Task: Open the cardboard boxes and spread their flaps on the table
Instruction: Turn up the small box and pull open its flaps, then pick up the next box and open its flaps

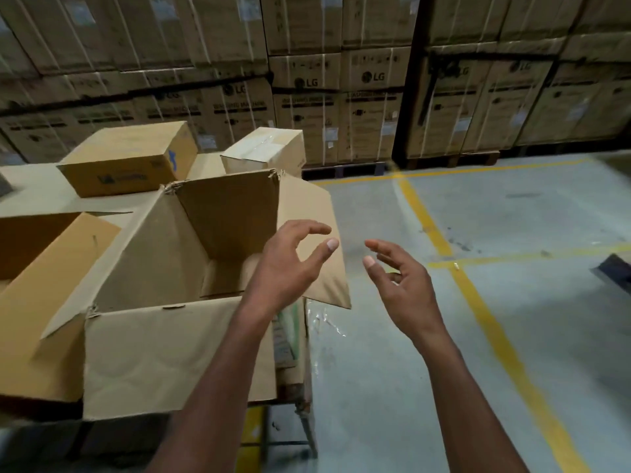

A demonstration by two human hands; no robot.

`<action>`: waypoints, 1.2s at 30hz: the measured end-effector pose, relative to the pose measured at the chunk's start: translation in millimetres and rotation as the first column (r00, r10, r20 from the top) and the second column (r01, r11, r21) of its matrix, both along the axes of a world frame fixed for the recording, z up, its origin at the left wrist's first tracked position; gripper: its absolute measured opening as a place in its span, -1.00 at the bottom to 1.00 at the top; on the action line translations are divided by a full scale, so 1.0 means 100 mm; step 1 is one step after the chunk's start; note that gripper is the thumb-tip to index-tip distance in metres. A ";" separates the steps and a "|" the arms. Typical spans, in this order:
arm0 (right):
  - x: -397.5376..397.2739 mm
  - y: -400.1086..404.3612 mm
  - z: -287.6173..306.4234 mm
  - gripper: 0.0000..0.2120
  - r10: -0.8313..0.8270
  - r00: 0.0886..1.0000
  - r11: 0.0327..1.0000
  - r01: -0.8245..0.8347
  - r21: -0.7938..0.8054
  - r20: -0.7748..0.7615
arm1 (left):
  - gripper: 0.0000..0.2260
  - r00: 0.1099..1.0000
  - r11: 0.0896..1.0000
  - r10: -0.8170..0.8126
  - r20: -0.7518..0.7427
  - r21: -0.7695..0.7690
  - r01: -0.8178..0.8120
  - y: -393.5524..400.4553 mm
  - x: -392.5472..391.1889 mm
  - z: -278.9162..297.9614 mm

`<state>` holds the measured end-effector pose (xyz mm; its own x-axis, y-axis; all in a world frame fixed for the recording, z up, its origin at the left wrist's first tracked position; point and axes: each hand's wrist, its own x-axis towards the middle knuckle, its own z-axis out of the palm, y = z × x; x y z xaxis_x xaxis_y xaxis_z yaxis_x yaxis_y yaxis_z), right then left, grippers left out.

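Large open brown corrugated cardboard box (191, 268) sits at the near right corner of the cardboard-covered table (41, 196), all four flaps up or out: near flap (164, 356) hangs down over the table front, left flap (136, 261) slopes outward, far flap (228, 213) stands near upright, right flap (327, 254) juts past the table edge over the grey concrete floor (392, 370). Interior appears empty as far as visible. Left hand (286, 268) is raised in front of the right flap, fingers curled apart, holding nothing; contact w/ flap cannot be confirmed. Right hand (399, 281) hovers over the floor, just right of the box, palm inward, fingers spread, also empty. Two closed brown boxes remain further back: a flat one w/ blue print (129, 162) and a taped paler one (266, 151). Another opened tan box (41, 274) lies to the left, touching the main box. Judgement: this box approx. done, closed ones outstanding. Risks: box sits at the corner w/ right flap unsupported, so pressing that flap down could tip or slide the box off the edge; far flap not flattened may spring back; torn corner creases (170, 187) could rip further if flaps are forced; reaching over for rear boxes may shove the open one sideways.
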<state>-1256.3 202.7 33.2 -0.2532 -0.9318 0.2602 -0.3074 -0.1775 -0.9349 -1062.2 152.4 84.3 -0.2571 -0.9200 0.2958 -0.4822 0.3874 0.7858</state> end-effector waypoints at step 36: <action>-2.24 -3.68 -0.96 -0.85 0.153 0.948 0.833 -0.277 0.479 0.281 | -0.65 0.778 0.800 0.518 -0.356 0.525 -0.292 -2.64 -2.41 -1.50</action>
